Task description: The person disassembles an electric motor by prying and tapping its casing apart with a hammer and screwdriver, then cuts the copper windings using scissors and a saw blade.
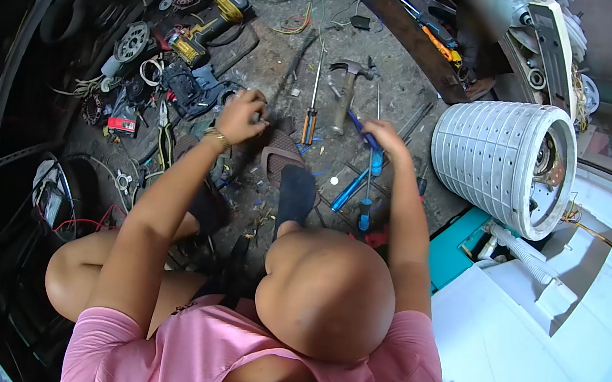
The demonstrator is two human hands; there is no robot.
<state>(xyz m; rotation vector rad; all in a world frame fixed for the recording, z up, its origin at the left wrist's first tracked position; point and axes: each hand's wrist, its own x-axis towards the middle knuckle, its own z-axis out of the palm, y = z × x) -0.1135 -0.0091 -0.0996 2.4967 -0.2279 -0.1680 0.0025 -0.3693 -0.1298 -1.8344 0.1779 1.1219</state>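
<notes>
My left hand, with a bracelet at the wrist, is closed around a small dark piece that its fingers mostly hide. It is low over the floor, left of a brown sandal. My right hand grips a blue-handled tool that points up and left; its exact kind is unclear. Between the hands lie an orange-and-black screwdriver and a claw hammer. Below my right hand are a blue-handled screwdriver and a blue tube-like tool.
A white perforated washer drum lies on its side at the right, beside a white machine cabinet. Yellow cordless drills, pliers, a red box and motor parts clutter the left. An orange cutter lies on a brown board at the back.
</notes>
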